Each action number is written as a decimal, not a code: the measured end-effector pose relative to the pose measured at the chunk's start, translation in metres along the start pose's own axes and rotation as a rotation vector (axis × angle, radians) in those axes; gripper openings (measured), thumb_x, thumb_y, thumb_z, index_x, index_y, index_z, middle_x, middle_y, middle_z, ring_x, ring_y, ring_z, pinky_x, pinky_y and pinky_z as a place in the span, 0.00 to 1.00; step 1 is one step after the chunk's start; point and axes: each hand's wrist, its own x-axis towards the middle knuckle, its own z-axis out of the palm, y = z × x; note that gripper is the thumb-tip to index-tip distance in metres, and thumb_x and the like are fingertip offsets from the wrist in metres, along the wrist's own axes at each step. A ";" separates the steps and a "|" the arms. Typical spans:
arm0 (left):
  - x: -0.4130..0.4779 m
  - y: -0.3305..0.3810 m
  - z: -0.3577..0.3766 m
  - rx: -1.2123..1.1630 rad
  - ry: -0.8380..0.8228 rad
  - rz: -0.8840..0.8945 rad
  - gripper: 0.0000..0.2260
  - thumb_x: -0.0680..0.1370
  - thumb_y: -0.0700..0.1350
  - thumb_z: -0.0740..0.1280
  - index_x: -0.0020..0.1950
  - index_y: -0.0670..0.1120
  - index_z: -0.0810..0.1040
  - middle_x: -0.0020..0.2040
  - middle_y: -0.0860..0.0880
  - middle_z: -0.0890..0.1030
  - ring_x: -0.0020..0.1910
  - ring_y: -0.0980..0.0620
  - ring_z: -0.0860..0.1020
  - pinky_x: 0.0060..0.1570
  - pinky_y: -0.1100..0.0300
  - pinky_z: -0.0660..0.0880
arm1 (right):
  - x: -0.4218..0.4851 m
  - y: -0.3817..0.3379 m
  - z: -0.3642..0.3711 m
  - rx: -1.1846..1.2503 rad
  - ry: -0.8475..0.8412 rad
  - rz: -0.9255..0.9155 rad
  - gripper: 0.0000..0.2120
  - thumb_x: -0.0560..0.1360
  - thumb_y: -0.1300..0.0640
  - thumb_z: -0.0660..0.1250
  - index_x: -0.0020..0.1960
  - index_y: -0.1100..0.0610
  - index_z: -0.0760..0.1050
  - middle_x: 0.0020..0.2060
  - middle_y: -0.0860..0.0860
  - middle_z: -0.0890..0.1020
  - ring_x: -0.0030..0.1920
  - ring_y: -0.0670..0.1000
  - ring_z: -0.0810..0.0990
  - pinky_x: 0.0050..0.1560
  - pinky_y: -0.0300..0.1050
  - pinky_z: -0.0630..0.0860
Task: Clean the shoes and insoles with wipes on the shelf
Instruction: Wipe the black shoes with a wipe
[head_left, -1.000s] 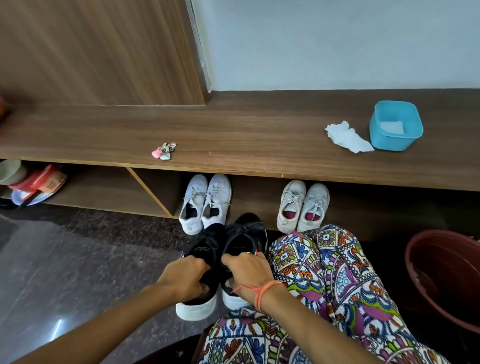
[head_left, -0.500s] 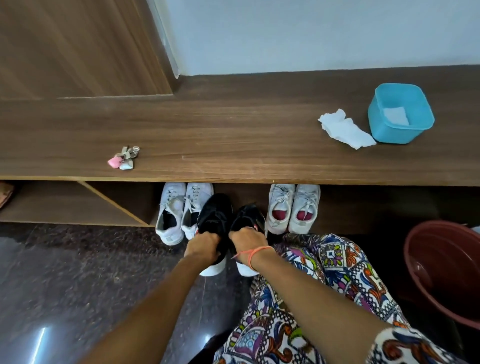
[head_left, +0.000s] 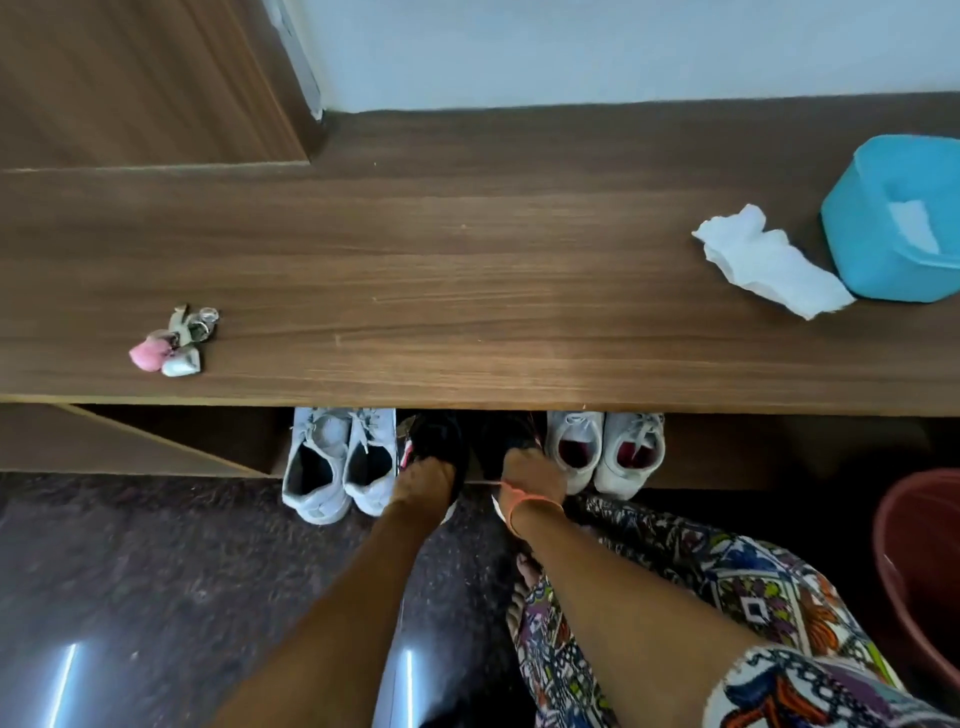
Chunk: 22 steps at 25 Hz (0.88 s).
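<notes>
Under shelf (head_left: 467, 291), head view: black shoes (head_left: 434, 436) now pushed back into lower slot between pale pair (head_left: 337, 462) and white pair (head_left: 605, 449), off open floor. Left hand (head_left: 423, 480) and right hand (head_left: 530, 475) each grip a heel. Wipe (head_left: 769, 262) lies unused on shelf top. Pair likely done.
</notes>
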 end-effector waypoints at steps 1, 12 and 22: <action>0.001 0.002 0.010 0.036 -0.015 -0.006 0.15 0.81 0.39 0.54 0.67 0.42 0.70 0.64 0.41 0.74 0.66 0.43 0.72 0.63 0.53 0.69 | 0.002 0.001 0.010 0.059 -0.013 0.042 0.17 0.79 0.66 0.54 0.64 0.61 0.73 0.65 0.58 0.74 0.66 0.59 0.73 0.61 0.50 0.72; -0.018 0.008 0.054 -0.465 0.078 -0.045 0.16 0.75 0.34 0.61 0.60 0.43 0.76 0.56 0.39 0.79 0.57 0.40 0.77 0.53 0.54 0.72 | 0.007 -0.002 0.060 0.691 -0.108 0.442 0.15 0.77 0.59 0.62 0.60 0.66 0.76 0.60 0.61 0.79 0.63 0.59 0.76 0.61 0.46 0.71; 0.005 -0.007 0.063 -0.452 0.068 -0.206 0.17 0.77 0.34 0.58 0.63 0.43 0.77 0.61 0.39 0.77 0.61 0.40 0.75 0.61 0.54 0.69 | 0.022 0.012 0.080 1.376 -0.054 0.711 0.16 0.78 0.60 0.61 0.65 0.64 0.69 0.59 0.56 0.73 0.53 0.52 0.71 0.46 0.40 0.71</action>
